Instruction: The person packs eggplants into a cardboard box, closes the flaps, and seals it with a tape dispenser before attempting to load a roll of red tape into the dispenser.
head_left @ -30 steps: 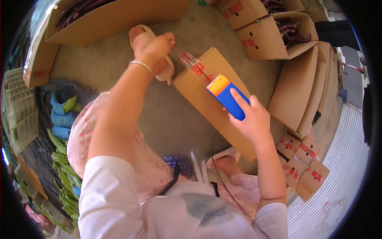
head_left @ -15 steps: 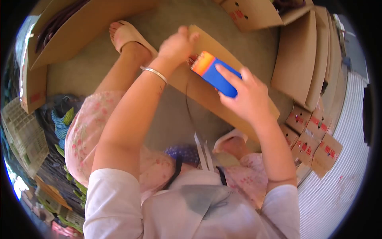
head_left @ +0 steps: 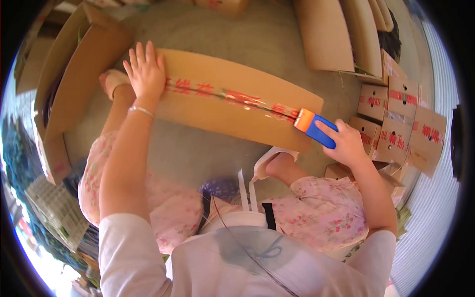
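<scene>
A long brown cardboard box lies across in front of my legs. Clear packing tape with red printed characters runs along its middle seam, a dark line. My left hand rests on the box's left end, fingers spread. My right hand grips a blue and orange tape dispenser. The dispenser's toothed orange end meets the tape near the box's right end. Whether the tape is still joined to the dispenser cannot be made out.
Closed printed cartons are stacked at the right beside a corrugated wall. Open cardboard boxes stand at the upper right and on the left. A pale plastic crate is at the lower left.
The printed tape now lies along the box seam. My right hand has moved the dispenser right and down to the box's right end. My left hand has opened and moved left onto the box.
</scene>
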Available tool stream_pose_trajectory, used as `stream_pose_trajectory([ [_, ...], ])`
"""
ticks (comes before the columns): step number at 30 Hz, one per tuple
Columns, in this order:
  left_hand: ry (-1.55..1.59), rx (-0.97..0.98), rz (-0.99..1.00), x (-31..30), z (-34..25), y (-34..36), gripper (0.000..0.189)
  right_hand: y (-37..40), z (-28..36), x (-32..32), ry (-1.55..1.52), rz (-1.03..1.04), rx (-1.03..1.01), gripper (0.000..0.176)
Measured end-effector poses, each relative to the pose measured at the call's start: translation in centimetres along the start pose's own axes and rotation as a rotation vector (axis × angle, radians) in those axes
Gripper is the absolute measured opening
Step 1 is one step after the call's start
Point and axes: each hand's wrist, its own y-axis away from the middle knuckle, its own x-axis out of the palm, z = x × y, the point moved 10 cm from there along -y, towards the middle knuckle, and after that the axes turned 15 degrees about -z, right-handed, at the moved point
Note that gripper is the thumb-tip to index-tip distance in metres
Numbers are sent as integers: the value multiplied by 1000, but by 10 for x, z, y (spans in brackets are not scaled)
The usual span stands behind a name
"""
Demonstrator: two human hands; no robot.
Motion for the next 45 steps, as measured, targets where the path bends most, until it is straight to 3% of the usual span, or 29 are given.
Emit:
stream_pose_trajectory([
  [2,24,274,81,-10,-83,22,53,-2,-9,2,-22,-28,8,64],
  [6,497,498,244,-59,-269,77,57,2,-13,6,-127,-26,-46,63],
  [9,552,483,286,-67,-307,88,58,6,-20,6,-196,-53,-43,63],
  [12,564,515,290,-70,-301,87,58,40,-46,15,-323,-55,-46,65],
  [15,538,517,331,-69,-302,93,57,100,-115,49,-336,11,7,67],
  [18,500,528,332,-68,-305,88,57,104,-136,100,-306,22,72,68],
  [20,493,531,335,-68,-305,90,58,61,-108,128,-343,18,5,66],
  [23,486,540,319,-69,-307,90,58,1,-78,138,-280,127,-28,64],
  [25,494,534,326,-70,-305,91,58,7,-90,145,-320,467,189,61],
  [26,507,530,323,-71,-306,88,57,13,-89,147,-300,463,196,61],
  [28,584,551,318,-74,-305,84,56,36,-116,167,-503,364,634,62],
  [29,636,559,336,-74,-302,82,56,47,-120,166,-479,349,618,62],
  [31,619,596,339,-68,-274,67,55,100,-104,163,-1051,147,1032,68],
  [33,571,630,316,-57,-232,54,54,140,-50,136,-1433,188,1439,74],
  [37,479,513,229,-33,-142,24,53,157,4,166,-1652,-37,1500,73],
  [39,459,340,157,-27,-113,10,48,112,-20,148,-1647,-415,1401,70],
  [41,405,219,98,-25,-102,6,46,66,-58,134,-1526,-675,1321,68],
  [42,351,115,45,-31,-94,5,45,43,-66,107,-1383,-733,1239,68],
  [45,352,73,-99,-76,-94,30,41,13,-56,6,-1048,-785,1040,67],
])
